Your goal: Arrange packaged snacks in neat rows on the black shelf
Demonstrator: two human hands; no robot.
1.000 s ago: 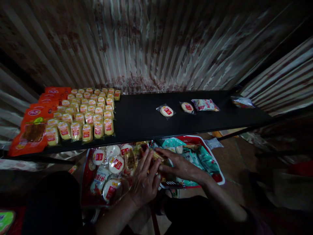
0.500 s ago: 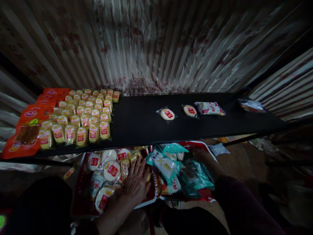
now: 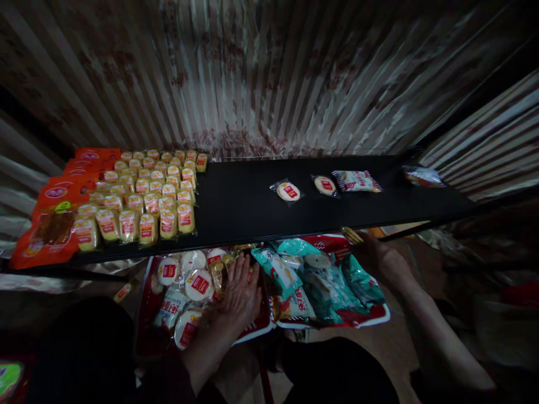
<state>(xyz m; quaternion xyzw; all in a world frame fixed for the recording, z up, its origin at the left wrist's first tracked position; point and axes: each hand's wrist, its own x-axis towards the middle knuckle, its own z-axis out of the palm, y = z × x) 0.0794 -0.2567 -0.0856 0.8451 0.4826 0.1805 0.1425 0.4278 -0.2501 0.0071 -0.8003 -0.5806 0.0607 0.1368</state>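
Blk shelf (image 3: 244, 216), runs side to side. Under front edge: L basket (image 3: 145, 331), R basket (image 3: 381, 317), abutting. L hand (image 3: 238, 297) flat, fingers sl. apart, on wrapped pkts (image 3: 199, 285) nr L basket's rt edge. R hand (image 3: 389, 262), dim from here, clamped on slim yellow pkt (image 3: 352, 235) by R basket's far rt corner; long axis slants, free end pointing far-left.

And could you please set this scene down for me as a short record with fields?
Left hand: back up, fingers spread, over the left basket
Right hand: by the front edge of the shelf, yellowish packet at its fingertips; grip too dark to judge
Left basket: round white packets among others
Right basket: mostly teal packets
Shelf, left: orange packets beside rows of yellow packs
Shelf, right: two round packets, a stripe-ended packet, another packet farther right
Behind: pleated curtain
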